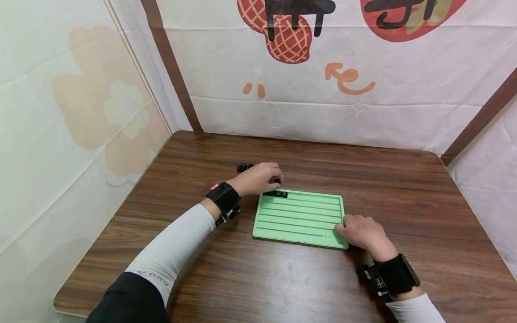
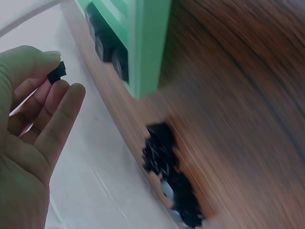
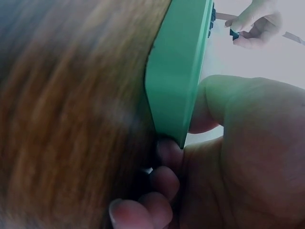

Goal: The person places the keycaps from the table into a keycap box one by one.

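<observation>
Table [image 1: 226, 278]: wood-grain surface carrying the board and the loose stock.
Loose pieces [image 1: 244, 168]: small black heap on the table, beyond the board's far-left corner and apart from it; partly hidden by the left hand in the head view. Count cannot be told.
Left hand [image 1: 260, 178]: thumb and fingertips closed in a pinch on one piece; the outer fingers are extended in the left wrist view.
Held piece [image 2: 56, 73]: single, small, black; between the fingertips, apart from the board, near its far-left corner.
Set pieces [image 1: 280, 194]: short black run in the far row, at its left end; at least three show in the left wrist view. Judged as the completed portion.
Board [image 1: 300, 220]: light green, ridged into rows, lying on the table. The rest of the far row and the nearer rows are bare. Judged as an early stage: the held piece and the heap remain to be set.
Right hand [image 1: 362, 231]: fingers curled, gripping the board's right edge near the near corner; thumb on the upper face. Function, as judged: steadying.
</observation>
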